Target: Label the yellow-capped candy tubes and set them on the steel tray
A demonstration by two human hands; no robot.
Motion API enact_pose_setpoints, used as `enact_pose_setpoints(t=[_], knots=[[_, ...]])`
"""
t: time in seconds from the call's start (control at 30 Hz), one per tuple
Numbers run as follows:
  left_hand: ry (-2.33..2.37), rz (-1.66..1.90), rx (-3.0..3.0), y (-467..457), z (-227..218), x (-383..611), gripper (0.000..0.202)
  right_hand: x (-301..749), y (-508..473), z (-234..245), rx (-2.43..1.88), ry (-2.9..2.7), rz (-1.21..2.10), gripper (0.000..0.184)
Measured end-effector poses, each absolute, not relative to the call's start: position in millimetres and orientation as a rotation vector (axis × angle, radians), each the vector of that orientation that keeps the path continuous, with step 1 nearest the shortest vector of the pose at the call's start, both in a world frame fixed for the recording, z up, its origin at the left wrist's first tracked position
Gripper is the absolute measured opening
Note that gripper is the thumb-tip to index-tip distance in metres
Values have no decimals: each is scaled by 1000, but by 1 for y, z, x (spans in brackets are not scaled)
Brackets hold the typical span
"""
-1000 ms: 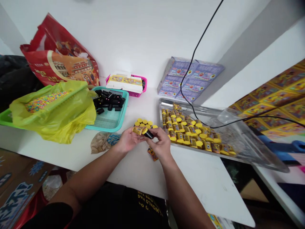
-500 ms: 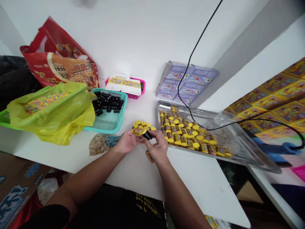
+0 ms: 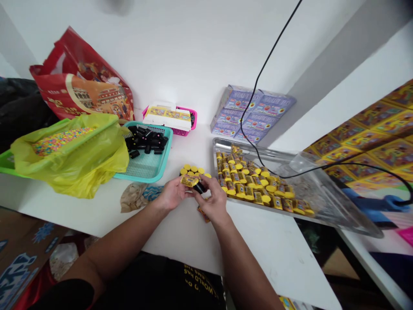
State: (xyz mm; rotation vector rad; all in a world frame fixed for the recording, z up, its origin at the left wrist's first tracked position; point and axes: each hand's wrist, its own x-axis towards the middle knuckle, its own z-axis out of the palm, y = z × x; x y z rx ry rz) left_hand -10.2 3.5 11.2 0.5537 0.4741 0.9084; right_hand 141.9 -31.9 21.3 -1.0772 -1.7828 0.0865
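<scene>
Our left hand [image 3: 172, 194] and right hand [image 3: 213, 200] come close together above the bench [image 3: 261, 245], with the fingers of both bent around one small piece. The left fingers grip its gold printed wrapper [image 3: 189, 181], and the right fingers pinch the small black container [image 3: 200, 187] at the right end; we cannot tell how far the wrapper covers it.

White bench top shows between our forearms and to the near right, where it ends in a corner; the near edge runs under our forearms. An orange printed packet [image 3: 203, 214] lies beneath the right hand, partly hidden. Just beyond the fingers, yellow-capped containers [image 3: 193, 171] stand in a tight cluster. A crumpled beige cloth [image 3: 133, 197] lies just left of the left hand.

To the right, a metal tray [image 3: 350, 215] has its left wall near our right hand; gold-wrapped containers with yellow caps [image 3: 248, 178] fill its left part. Far left of our hands, a teal basket [image 3: 158, 172] holds black containers [image 3: 146, 138] heaped at its far side. Behind it, a pink basket [image 3: 181, 132] has a white and yellow printed carton [image 3: 167, 117] across its top. Farther left, a yellow plastic bag [image 3: 77, 174] lines a green basket [image 3: 7, 162] and holds multicoloured beads [image 3: 63, 140].
</scene>
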Motion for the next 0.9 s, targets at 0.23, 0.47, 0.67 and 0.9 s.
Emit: enact_pose_setpoints(t=[0.23, 0.47, 0.67, 0.9], knots=[[541, 882, 532, 4, 16, -14, 25, 145, -26, 14, -1112, -1931, 116, 35], [651, 849, 552, 6, 15, -16, 24, 141, -27, 10, -1098, -1954, 179, 38], [700, 809, 594, 10, 17, -15, 28, 140, -27, 11, -1083, -2007, 155, 29], [879, 796, 727, -4, 34, -46, 38, 141, -21, 3, -1091, -1773, 265, 20]])
